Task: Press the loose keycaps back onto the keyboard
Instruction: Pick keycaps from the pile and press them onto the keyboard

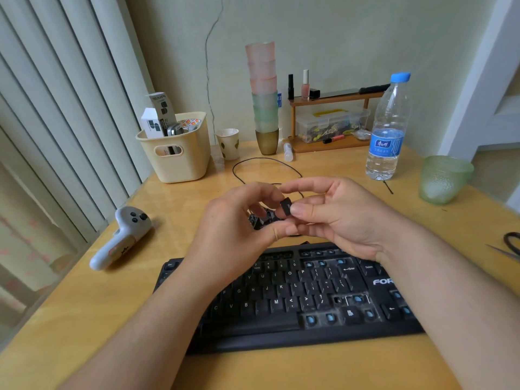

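The right hand (332,218) pinches one keycap (286,207); the left hand (239,223) seems curled round it too. Turn it upright, then push straight down on a bare blue peg of the keyboard (281,330).

A room in a home, at a small wooden table (84,313) pushed against a cracked painted wall (351,38). Vertical blinds (56,122) hang to the left. Household clutter stands at the back: stacked plastic cups (263,94), nail polish (305,85) on a little shelf (334,98), a cream storage basket (180,156), a water bottle (388,128).
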A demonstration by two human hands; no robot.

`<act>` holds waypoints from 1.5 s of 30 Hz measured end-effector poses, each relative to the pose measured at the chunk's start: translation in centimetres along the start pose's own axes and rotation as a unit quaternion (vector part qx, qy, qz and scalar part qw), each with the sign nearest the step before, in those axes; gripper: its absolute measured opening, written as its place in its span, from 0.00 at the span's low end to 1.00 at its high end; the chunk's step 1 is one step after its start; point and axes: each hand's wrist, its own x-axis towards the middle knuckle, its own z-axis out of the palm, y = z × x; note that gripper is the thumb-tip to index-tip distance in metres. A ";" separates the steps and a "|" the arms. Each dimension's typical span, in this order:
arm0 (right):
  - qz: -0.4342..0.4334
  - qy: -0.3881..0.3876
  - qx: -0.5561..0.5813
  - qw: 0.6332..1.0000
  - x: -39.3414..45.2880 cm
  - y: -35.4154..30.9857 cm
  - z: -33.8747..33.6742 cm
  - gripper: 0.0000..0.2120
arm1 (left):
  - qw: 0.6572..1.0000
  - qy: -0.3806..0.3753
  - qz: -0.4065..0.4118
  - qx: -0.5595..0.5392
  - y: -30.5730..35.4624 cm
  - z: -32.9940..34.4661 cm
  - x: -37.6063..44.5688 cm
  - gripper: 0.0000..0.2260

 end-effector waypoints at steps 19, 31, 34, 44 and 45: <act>-0.194 0.092 -0.277 0.937 -0.2 0.3 0.9 0.23 | 0.979 -0.058 -0.076 -0.179 -0.2 -0.4 0.2 0.12; -0.217 0.089 -0.339 0.911 -0.7 -0.3 1.2 0.19 | 0.930 -0.050 -0.168 -0.323 -0.4 -0.7 0.7 0.16; -0.214 0.085 -0.330 0.916 -0.6 -0.3 1.1 0.16 | 0.929 -0.058 -0.177 -0.321 -0.5 -0.8 0.7 0.13; -0.213 0.070 -0.299 0.927 -0.7 -0.4 0.9 0.26 | 0.934 -0.053 -0.176 -0.307 -0.1 -0.8 0.5 0.05; -0.211 0.069 -0.292 0.930 -0.6 -0.4 0.8 0.28 | 0.933 -0.046 -0.178 -0.310 -0.2 -0.8 0.6 0.05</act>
